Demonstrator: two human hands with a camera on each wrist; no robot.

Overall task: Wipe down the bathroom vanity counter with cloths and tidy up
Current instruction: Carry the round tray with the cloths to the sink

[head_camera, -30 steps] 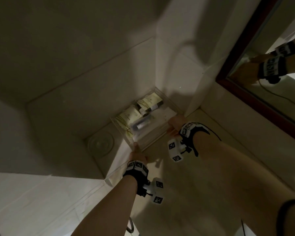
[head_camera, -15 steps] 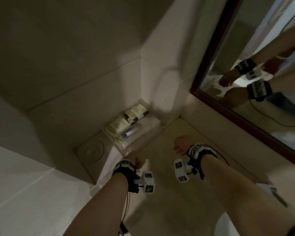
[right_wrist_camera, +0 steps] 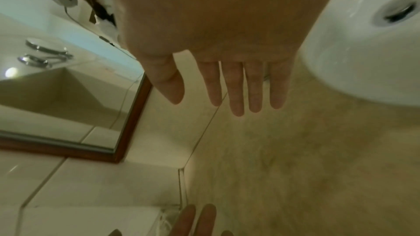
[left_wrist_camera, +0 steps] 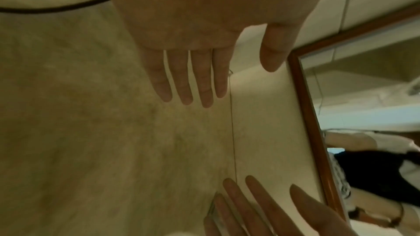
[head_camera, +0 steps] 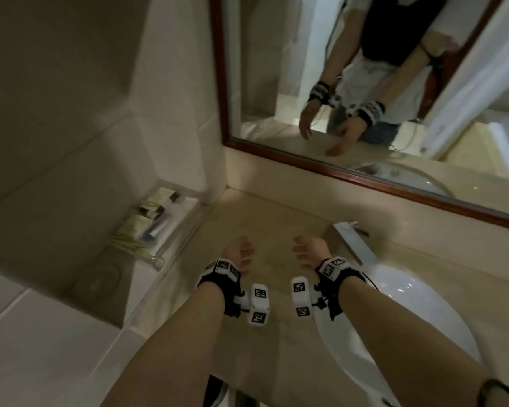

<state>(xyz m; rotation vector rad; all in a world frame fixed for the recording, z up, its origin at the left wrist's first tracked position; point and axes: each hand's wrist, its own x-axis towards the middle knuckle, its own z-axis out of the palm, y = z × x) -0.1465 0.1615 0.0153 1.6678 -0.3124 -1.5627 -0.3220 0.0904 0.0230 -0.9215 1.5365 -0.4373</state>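
Head view: both hands hover empty above the beige surface (head_camera: 265,218), left of the white sink (head_camera: 409,304).
Left hand (head_camera: 238,254) and right hand (head_camera: 309,250) each keep a slack grip, fingers straight, holding nothing; the clear toiletries tray (head_camera: 165,221) sits further left of the sink, against the wall.

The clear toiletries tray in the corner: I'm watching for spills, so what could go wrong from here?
The clear tray sits at the counter's left edge beside a lower ledge; a careless nudge might tip it over. Its loose sachets and tubes could scatter. Both the left hand and right hand are empty with no cloth in view, so wiping may stall. The faucet stands close to the right hand and could be bumped.
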